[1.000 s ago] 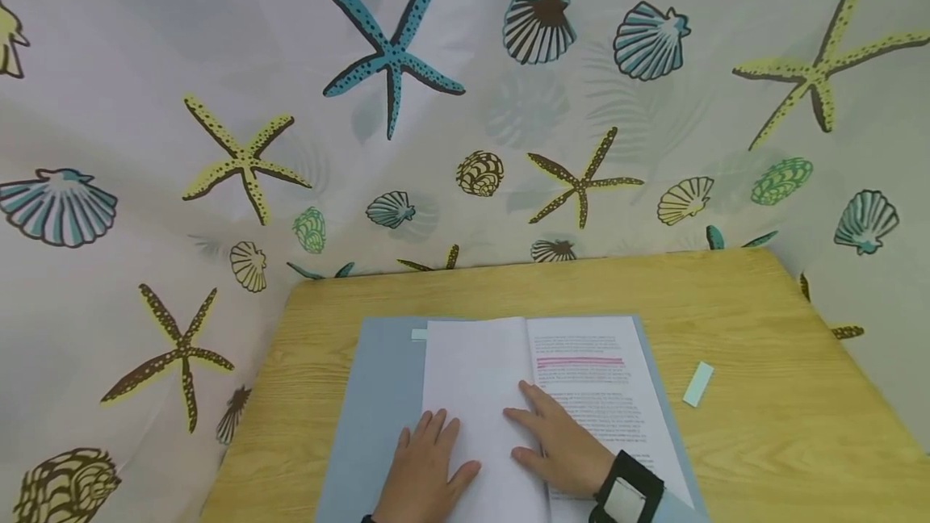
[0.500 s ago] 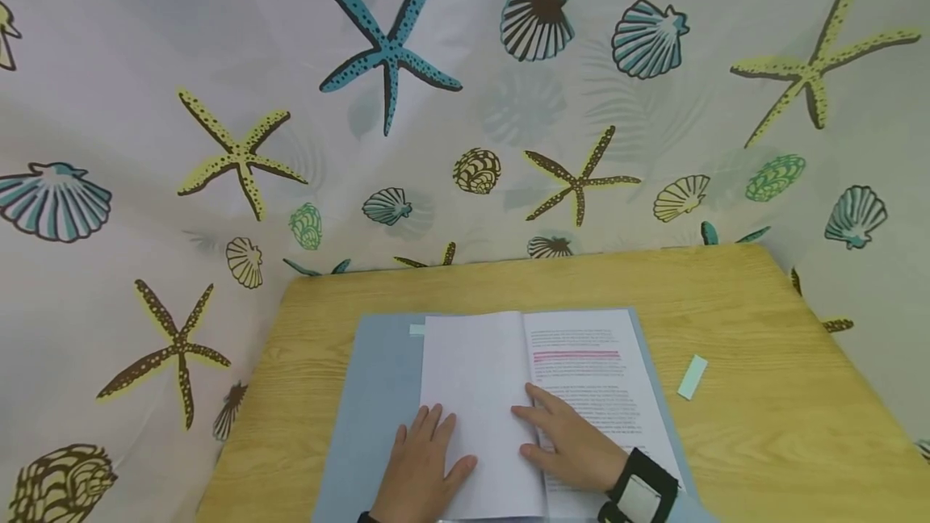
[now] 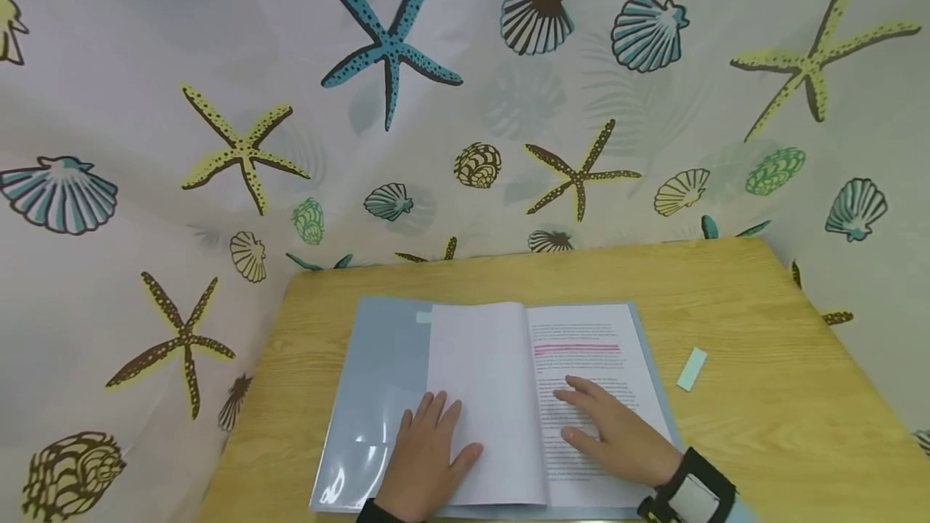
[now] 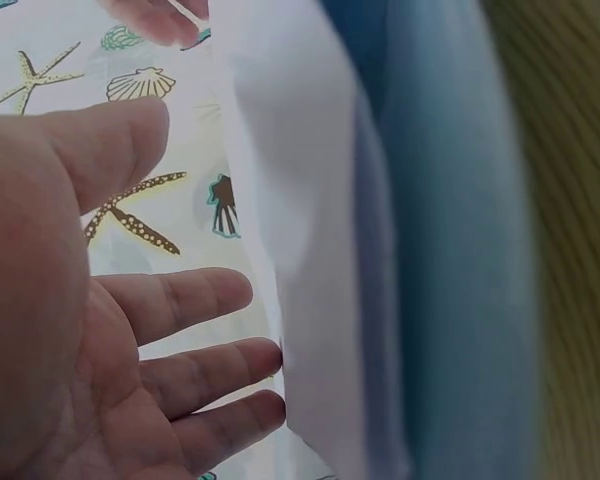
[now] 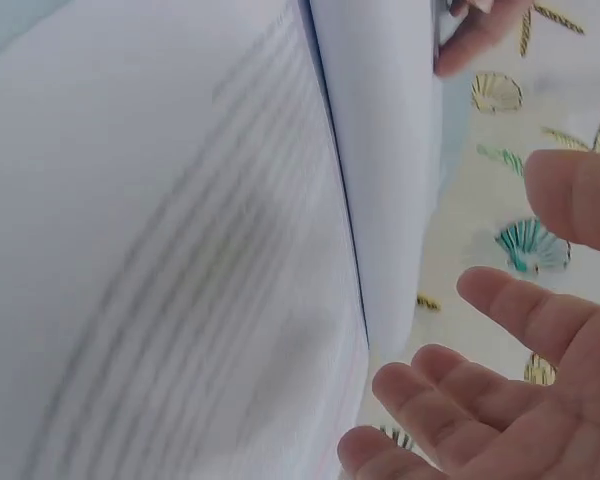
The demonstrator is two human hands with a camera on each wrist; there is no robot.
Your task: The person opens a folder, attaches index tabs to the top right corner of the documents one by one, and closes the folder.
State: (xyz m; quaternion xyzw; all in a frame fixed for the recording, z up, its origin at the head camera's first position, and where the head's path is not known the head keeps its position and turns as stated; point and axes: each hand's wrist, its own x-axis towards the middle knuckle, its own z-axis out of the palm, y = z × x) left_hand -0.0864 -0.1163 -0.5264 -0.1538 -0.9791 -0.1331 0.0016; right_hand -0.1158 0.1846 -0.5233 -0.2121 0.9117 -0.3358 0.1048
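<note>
The left hand (image 3: 429, 454) is laid on the white page (image 3: 494, 394), fingers straight; the right hand (image 3: 619, 436) is held loosely over the page with words (image 3: 570, 361). Nothing is gripped. Beneath, the blue folder (image 3: 388, 361) is spread on the worktop (image 3: 785, 394). The pages seem to be kept flat; for turning, an edge must be pinched.

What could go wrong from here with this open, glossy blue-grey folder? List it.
The blank white paper page curves rather than lying flat, so it might spring up if the left hand lifts.

The small, pale-green rectangular strip lies on the yellowish wooden table beside the folder; the right hand might brush it away.
</note>
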